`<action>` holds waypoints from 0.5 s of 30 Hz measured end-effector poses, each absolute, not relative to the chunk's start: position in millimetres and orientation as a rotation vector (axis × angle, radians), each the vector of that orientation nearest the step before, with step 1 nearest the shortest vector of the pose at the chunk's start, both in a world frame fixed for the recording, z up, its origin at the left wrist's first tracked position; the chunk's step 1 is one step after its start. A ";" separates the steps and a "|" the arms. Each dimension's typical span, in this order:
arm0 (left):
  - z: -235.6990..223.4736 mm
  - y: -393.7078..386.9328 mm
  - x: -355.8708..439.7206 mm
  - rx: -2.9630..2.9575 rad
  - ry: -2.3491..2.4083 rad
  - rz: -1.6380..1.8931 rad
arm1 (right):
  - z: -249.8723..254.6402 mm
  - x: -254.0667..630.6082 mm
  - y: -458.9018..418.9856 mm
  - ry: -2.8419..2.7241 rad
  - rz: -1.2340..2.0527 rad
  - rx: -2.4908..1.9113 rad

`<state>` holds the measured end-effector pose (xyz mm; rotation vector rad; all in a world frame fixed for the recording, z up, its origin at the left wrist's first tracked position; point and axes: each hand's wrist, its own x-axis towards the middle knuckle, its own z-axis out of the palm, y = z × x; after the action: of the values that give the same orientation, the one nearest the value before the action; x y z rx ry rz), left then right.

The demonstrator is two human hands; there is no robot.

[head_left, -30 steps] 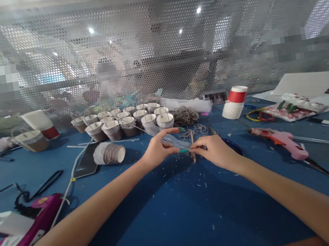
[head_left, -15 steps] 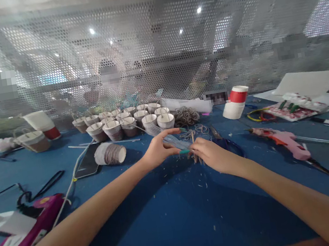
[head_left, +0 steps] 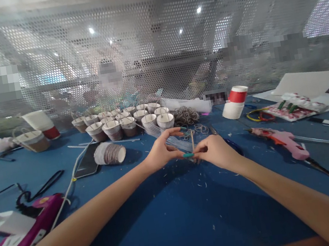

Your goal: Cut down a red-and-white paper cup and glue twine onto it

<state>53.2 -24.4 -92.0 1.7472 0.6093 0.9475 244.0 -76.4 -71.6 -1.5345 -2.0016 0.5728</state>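
Now that our left hand (head_left: 160, 150) has spread wider beside the stick (head_left: 192, 138), our right hand (head_left: 217, 150), fingertips pinched together there, seemingly works the strands (head_left: 177, 142).

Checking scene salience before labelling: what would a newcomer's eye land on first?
Probably the left hand, teal nails showing, and the right hand close beside it, mid-picture above the blue table. Then, likely, the cluster of white-lined buckets beyond the left hand, and the pink glue gun lying on the right side.
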 end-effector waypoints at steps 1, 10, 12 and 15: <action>-92.2 -25.4 54.2 1.732 0.593 0.956 | -71.4 244.4 -76.3 -1.993 0.571 -1.535; -91.3 -29.3 57.3 1.697 0.591 0.970 | -71.6 244.6 -76.6 -1.971 0.502 -1.558; -92.0 -29.6 57.3 1.704 0.592 0.972 | -71.7 244.2 -77.0 -1.959 0.487 -1.573; -92.9 -29.5 56.9 1.720 0.589 0.978 | -71.3 243.9 -77.4 -1.939 0.486 -1.576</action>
<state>56.9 -29.5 -92.9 1.7203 0.5885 0.9778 243.9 -77.4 -71.3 -1.5760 -1.9389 0.4855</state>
